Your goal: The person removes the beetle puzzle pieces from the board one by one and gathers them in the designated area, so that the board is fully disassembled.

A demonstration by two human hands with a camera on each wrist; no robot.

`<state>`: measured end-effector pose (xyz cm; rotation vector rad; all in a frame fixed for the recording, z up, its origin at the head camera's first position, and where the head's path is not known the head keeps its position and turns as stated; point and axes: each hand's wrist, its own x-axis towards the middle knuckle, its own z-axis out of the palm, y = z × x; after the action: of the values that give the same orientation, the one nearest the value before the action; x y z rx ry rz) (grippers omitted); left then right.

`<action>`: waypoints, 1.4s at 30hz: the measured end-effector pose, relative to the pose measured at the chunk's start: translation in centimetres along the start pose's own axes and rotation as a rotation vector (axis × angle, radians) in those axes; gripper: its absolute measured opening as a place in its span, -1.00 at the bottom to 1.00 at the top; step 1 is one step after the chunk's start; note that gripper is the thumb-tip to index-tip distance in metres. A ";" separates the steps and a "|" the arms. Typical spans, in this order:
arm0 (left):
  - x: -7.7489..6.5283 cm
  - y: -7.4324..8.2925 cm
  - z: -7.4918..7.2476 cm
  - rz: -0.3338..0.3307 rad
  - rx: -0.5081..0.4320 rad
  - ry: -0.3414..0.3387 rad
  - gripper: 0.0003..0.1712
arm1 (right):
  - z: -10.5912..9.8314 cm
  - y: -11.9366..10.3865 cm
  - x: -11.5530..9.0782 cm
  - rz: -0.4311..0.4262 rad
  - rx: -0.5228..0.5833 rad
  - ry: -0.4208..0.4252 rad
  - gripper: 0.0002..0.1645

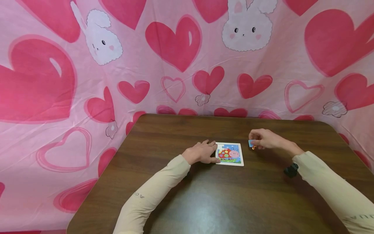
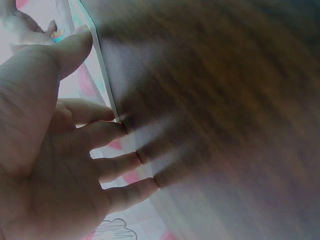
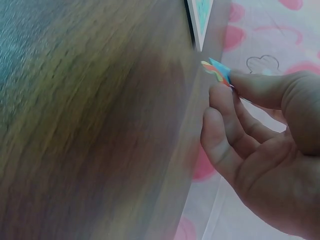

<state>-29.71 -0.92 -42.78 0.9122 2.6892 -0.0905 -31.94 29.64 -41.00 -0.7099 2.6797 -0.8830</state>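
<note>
A jigsaw puzzle (image 1: 241,156) in a white frame, with a red ladybug picture, lies on the table. White shows at the picture's upper left. My left hand (image 1: 201,152) rests at the frame's left side, fingers spread and straight. In the left wrist view its thumb lies over the frame edge (image 2: 103,65) and its fingertips meet the tabletop. To the right of the puzzle, my right hand (image 1: 267,139) pinches a small blue puzzle piece (image 1: 250,143) between thumb and fingers. Orange and yellow markings show on that piece (image 3: 219,70) in the right wrist view.
The brown wooden table (image 1: 198,198) has rounded corners and reaches a pink cloth (image 1: 175,48) with hearts and rabbits at its back and sides. A black device (image 1: 291,170) sits at my right wrist, below the sleeve cuff.
</note>
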 end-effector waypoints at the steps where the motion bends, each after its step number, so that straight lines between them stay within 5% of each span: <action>1: 0.0 0.0 0.0 0.000 0.000 -0.002 -0.03 | 0.0 0.1 0.0 0.003 -0.002 -0.009 -0.93; 32: -0.3 0.2 0.1 -0.018 -0.016 0.004 -0.03 | -0.3 2.3 -1.2 0.078 0.012 -0.161 -0.84; 42: -0.2 0.1 0.2 -0.013 0.005 0.001 -0.03 | -0.4 2.0 -0.9 0.133 -0.109 -0.148 -0.77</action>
<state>-29.45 -0.96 -42.87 0.8968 2.6972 -0.0994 -32.03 31.71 -41.88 -0.5866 2.6223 -0.6305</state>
